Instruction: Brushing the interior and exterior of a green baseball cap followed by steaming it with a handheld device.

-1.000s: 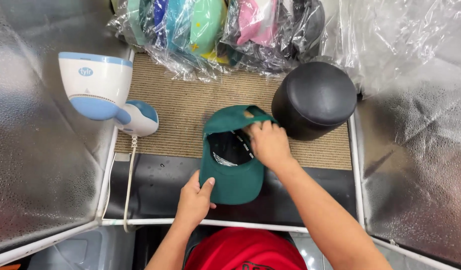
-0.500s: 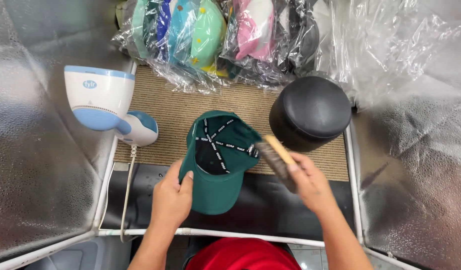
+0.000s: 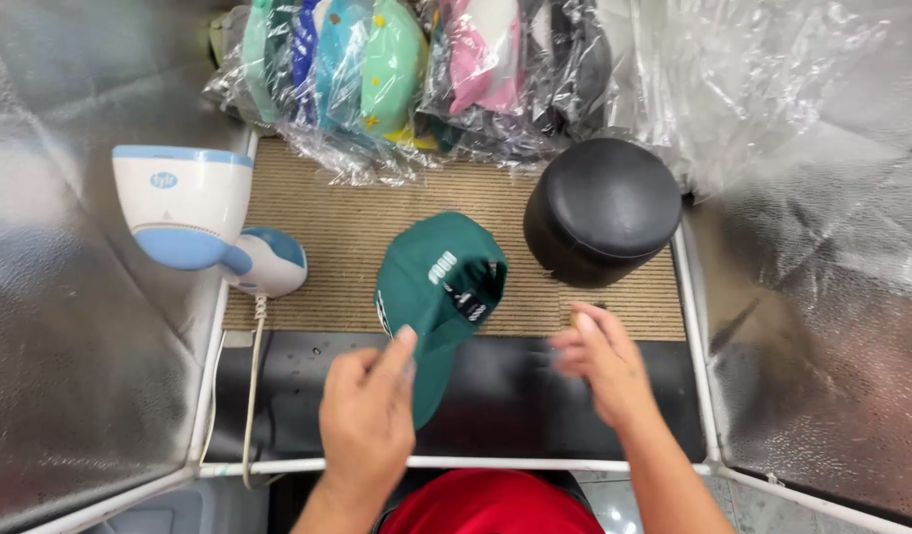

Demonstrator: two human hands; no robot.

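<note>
A dark green cap [image 3: 438, 293] hangs over the front edge of the tan mat, crown up and tilted, brim toward me. My left hand [image 3: 369, 420] pinches the brim between thumb and fingers. My right hand [image 3: 601, 359] is off the cap, blurred, fingers loosely spread, empty, just in front of the black dome-shaped cap form [image 3: 601, 211].
A white and blue handheld steamer [image 3: 205, 216] rests at the left with its cord [image 3: 252, 391] trailing down. Plastic-wrapped caps in several colours [image 3: 406, 74] are stacked at the back. Silver foil walls [image 3: 75, 297] close in both sides. A white frame bar [image 3: 456, 462] crosses the front.
The cap was turned from inside-up to crown-up. My right hand let go of it and drew back to the right; my left hand kept the brim.
</note>
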